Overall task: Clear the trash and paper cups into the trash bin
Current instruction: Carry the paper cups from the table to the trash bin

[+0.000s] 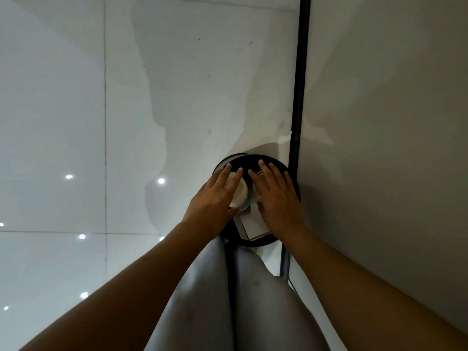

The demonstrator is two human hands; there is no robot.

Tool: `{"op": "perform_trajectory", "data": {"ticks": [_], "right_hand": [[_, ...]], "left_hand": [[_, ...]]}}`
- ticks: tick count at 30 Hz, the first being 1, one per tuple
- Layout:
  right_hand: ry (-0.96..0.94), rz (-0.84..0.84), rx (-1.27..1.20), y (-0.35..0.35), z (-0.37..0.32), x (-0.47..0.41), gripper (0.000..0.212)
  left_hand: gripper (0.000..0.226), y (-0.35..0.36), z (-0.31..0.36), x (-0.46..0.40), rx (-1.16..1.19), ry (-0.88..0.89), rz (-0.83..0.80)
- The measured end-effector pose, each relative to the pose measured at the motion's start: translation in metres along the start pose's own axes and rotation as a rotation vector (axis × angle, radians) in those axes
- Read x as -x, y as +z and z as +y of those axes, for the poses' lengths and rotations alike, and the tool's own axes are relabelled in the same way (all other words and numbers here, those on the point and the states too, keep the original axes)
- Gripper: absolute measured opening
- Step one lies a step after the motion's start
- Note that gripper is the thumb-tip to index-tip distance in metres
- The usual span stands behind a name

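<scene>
A round black trash bin (253, 159) stands on the floor against the wall, seen from straight above. Inside it lie a white paper cup (241, 192), a second cup (255, 190) mostly hidden beside it, and a white folded paper or box (254, 225). My left hand (215, 196) hovers over the left cup with fingers straight and spread. My right hand (277, 196) hovers over the right cup, fingers also straight. Neither hand grips anything; whether they touch the cups I cannot tell.
Glossy white floor tiles (63, 122) spread to the left and ahead. A grey wall (392, 122) with a black vertical strip (300, 84) rises right beside the bin. My legs in grey trousers (228, 300) fill the lower middle.
</scene>
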State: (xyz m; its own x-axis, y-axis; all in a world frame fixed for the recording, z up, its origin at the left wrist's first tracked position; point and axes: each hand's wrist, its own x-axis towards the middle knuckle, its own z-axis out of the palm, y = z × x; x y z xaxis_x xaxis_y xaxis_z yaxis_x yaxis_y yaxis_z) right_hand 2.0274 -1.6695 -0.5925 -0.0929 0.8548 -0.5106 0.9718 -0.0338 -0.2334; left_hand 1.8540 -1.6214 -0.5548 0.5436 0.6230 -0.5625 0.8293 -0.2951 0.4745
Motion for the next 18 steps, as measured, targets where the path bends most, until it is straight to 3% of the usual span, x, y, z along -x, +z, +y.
{"op": "perform_trajectory", "data": {"ticks": [6,11,18], "right_hand": [[0.134,0.006,-0.102,-0.064,-0.021,0.041,0.068],[0.2,-0.107,-0.206,-0.147,-0.064,0.1,0.063],[-0.08,-0.15,-0.116,-0.26,-0.158,0.175,0.055]], "left_hand": [[0.078,-0.04,0.023,0.048,0.009,-0.132,-0.034],[0.065,-0.108,0.064,0.128,0.037,-0.182,0.017],[0.051,-0.184,0.119,0.253,0.041,-0.368,0.12]]}}
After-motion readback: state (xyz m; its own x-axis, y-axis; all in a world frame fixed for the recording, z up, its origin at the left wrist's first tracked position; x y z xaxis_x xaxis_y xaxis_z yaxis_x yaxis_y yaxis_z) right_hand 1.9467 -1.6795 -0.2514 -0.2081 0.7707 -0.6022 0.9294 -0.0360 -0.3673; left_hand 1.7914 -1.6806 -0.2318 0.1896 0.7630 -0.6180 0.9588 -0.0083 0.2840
